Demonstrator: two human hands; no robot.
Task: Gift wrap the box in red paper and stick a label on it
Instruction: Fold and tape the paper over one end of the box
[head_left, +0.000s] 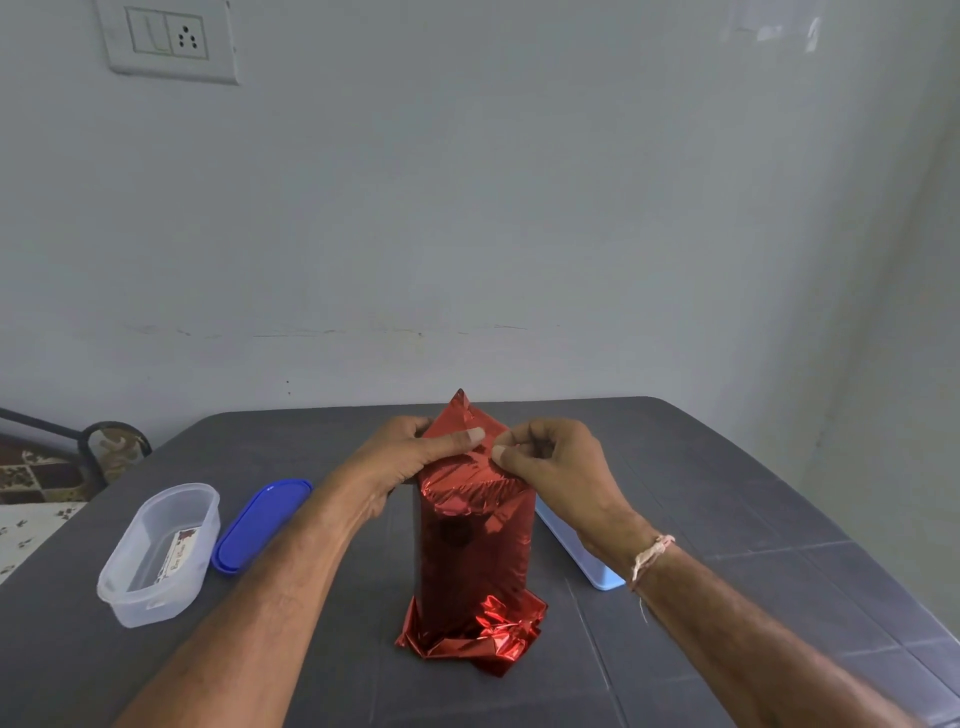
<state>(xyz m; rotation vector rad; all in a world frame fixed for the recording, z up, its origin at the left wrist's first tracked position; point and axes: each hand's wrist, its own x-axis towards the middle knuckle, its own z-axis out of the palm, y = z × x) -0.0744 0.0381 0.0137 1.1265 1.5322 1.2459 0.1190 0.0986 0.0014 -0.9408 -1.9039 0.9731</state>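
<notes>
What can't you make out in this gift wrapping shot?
Head view only.
- Box: fully covered by shiny red foil paper.
- Printed label in clear oval plastic tub: text too small.
- Pale blue flat container: mostly behind the wrapping and right hand.
- Left hand: fingers behind the paper's top.

The wrapped box (472, 551) stands upright on the table (727, 467), the left hand (410, 452) and right hand (550, 457) meeting at its top. To its left lies a lid (260, 525), farther left an open container (156, 556) with 1 label (179, 553) inside. A plastic tray (589, 564) lies just right.
</notes>
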